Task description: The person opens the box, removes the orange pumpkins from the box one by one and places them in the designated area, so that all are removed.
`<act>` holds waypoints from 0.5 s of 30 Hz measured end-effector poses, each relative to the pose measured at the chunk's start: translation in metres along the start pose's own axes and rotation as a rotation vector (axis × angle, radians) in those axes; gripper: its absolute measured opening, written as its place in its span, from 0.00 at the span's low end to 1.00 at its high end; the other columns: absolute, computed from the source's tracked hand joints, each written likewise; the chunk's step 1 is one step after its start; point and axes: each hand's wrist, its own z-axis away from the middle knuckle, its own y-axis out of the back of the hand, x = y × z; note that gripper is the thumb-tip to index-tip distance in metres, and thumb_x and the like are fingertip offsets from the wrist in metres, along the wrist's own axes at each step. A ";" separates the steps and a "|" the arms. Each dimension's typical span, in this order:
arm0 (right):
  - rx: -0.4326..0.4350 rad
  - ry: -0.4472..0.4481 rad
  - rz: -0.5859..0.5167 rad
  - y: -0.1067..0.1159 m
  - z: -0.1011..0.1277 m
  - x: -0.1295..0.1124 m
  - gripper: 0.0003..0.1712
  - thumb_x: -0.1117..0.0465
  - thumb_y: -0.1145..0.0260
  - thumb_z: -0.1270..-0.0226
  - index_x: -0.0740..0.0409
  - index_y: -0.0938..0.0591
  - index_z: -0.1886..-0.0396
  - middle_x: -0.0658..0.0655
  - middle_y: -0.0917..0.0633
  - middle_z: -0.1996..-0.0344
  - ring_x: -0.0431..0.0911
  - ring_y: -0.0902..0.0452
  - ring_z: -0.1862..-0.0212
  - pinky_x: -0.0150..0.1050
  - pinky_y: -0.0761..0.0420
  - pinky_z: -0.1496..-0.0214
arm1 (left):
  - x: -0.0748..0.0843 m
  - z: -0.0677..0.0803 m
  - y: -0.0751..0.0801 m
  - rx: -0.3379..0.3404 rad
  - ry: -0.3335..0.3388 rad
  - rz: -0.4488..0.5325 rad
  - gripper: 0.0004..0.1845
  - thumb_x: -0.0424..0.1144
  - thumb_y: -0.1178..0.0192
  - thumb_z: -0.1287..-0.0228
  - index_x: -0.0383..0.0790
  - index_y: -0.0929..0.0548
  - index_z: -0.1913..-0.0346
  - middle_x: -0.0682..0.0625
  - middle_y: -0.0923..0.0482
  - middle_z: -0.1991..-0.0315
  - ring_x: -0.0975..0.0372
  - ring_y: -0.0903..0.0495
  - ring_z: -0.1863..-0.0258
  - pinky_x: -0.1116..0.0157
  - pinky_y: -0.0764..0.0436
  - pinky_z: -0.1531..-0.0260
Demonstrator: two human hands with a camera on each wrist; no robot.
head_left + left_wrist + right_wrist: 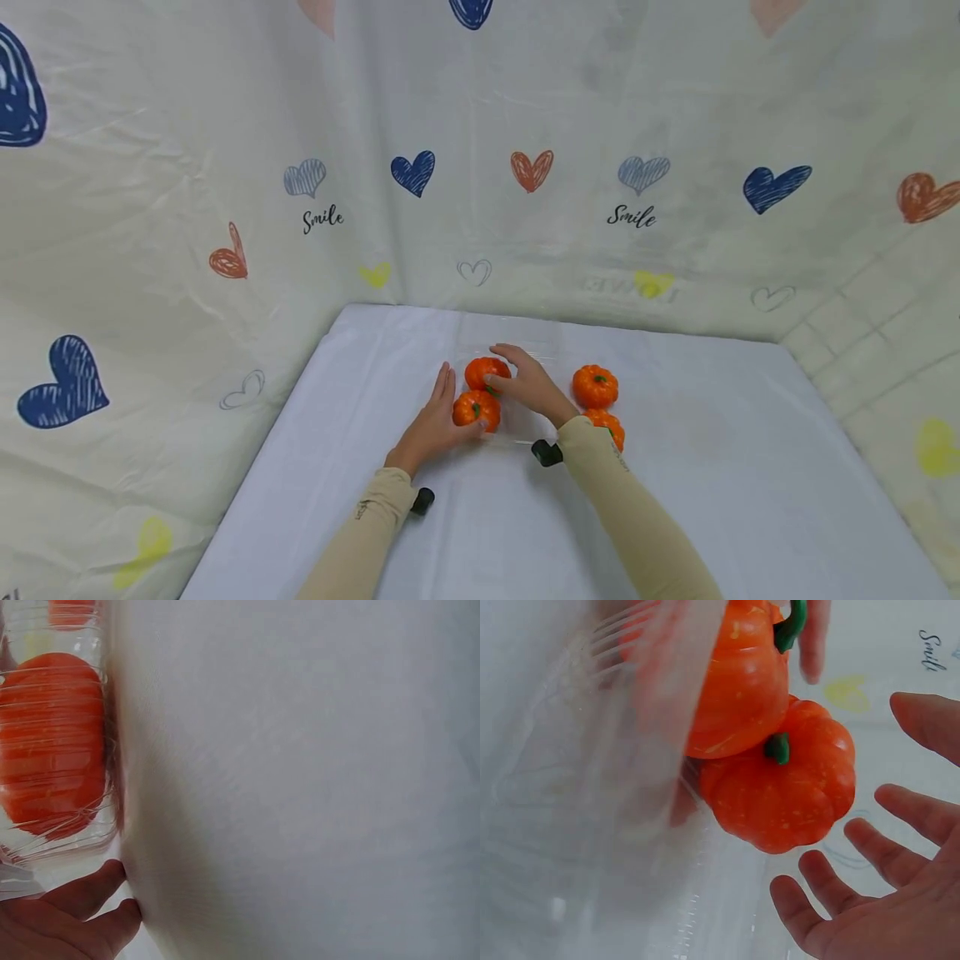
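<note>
White cloth covers the table (675, 500), and a sheet with little hearts (412, 172) hangs behind it. Two small orange pumpkins sit in a clear plastic box (517, 429) in the middle; the left hand (432, 427) lies flat with straight fingers against the near pumpkin (476, 409), and the right hand (529, 383) is spread open, fingers apart, beside the far pumpkin (486, 372). Two more pumpkins (596, 386) wait on the cloth just right of the right sleeve (637, 533).
</note>
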 end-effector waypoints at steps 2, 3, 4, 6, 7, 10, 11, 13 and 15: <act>-0.003 0.004 0.001 -0.003 0.000 0.003 0.36 0.54 0.31 0.23 0.60 0.28 0.21 0.63 0.30 0.21 0.61 0.40 0.19 0.64 0.40 0.20 | -0.001 0.000 -0.001 -0.003 0.004 -0.001 0.66 0.70 0.33 0.36 0.34 0.57 0.13 0.47 0.71 0.11 0.44 0.48 0.16 0.44 0.37 0.24; -0.006 0.003 0.001 -0.004 0.000 0.004 0.36 0.54 0.31 0.23 0.60 0.28 0.21 0.63 0.29 0.21 0.61 0.40 0.19 0.64 0.40 0.20 | -0.001 0.000 -0.001 -0.005 0.006 -0.004 0.66 0.70 0.34 0.36 0.34 0.57 0.13 0.48 0.72 0.11 0.44 0.48 0.16 0.45 0.37 0.24; -0.013 0.001 0.002 -0.006 -0.001 0.005 0.36 0.54 0.31 0.23 0.60 0.28 0.21 0.63 0.29 0.22 0.61 0.39 0.20 0.63 0.39 0.20 | -0.001 0.001 -0.001 -0.005 0.006 -0.004 0.66 0.71 0.34 0.36 0.34 0.57 0.13 0.48 0.72 0.11 0.44 0.47 0.16 0.45 0.37 0.24; -0.030 -0.001 0.015 -0.009 -0.003 0.006 0.36 0.56 0.31 0.22 0.62 0.28 0.21 0.63 0.29 0.22 0.62 0.37 0.21 0.63 0.37 0.21 | -0.002 0.001 -0.002 -0.002 0.006 -0.003 0.66 0.71 0.34 0.36 0.34 0.57 0.13 0.48 0.72 0.11 0.44 0.47 0.17 0.45 0.37 0.24; -0.037 -0.005 0.024 -0.011 -0.004 0.006 0.36 0.56 0.31 0.22 0.62 0.29 0.21 0.64 0.28 0.22 0.62 0.36 0.22 0.62 0.35 0.22 | -0.002 0.001 -0.002 -0.004 0.011 -0.006 0.66 0.71 0.34 0.36 0.35 0.57 0.13 0.49 0.72 0.12 0.44 0.47 0.16 0.45 0.37 0.24; -0.049 -0.013 0.056 -0.015 -0.008 0.008 0.36 0.59 0.30 0.23 0.64 0.29 0.20 0.65 0.28 0.23 0.62 0.33 0.24 0.61 0.32 0.24 | -0.003 0.001 -0.003 0.000 0.012 -0.009 0.66 0.71 0.34 0.36 0.35 0.57 0.13 0.49 0.72 0.11 0.44 0.47 0.17 0.46 0.37 0.23; -0.044 -0.014 0.068 -0.017 -0.010 0.008 0.36 0.61 0.30 0.23 0.64 0.29 0.21 0.65 0.27 0.24 0.63 0.31 0.26 0.61 0.31 0.24 | -0.002 0.001 -0.002 0.004 0.012 -0.004 0.66 0.71 0.33 0.37 0.35 0.57 0.13 0.49 0.72 0.11 0.44 0.46 0.17 0.46 0.37 0.23; -0.028 -0.023 0.084 -0.019 -0.012 0.008 0.35 0.63 0.30 0.24 0.64 0.28 0.21 0.66 0.27 0.25 0.63 0.30 0.27 0.61 0.29 0.25 | -0.002 0.001 -0.002 0.005 0.016 -0.003 0.66 0.70 0.33 0.37 0.35 0.57 0.13 0.49 0.72 0.11 0.44 0.46 0.17 0.46 0.37 0.23; -0.016 -0.032 0.099 -0.021 -0.012 0.008 0.35 0.65 0.29 0.25 0.63 0.27 0.22 0.66 0.26 0.26 0.63 0.29 0.28 0.61 0.29 0.25 | -0.002 0.001 -0.002 0.006 0.020 -0.004 0.66 0.70 0.33 0.37 0.35 0.57 0.13 0.49 0.71 0.11 0.44 0.46 0.17 0.46 0.37 0.24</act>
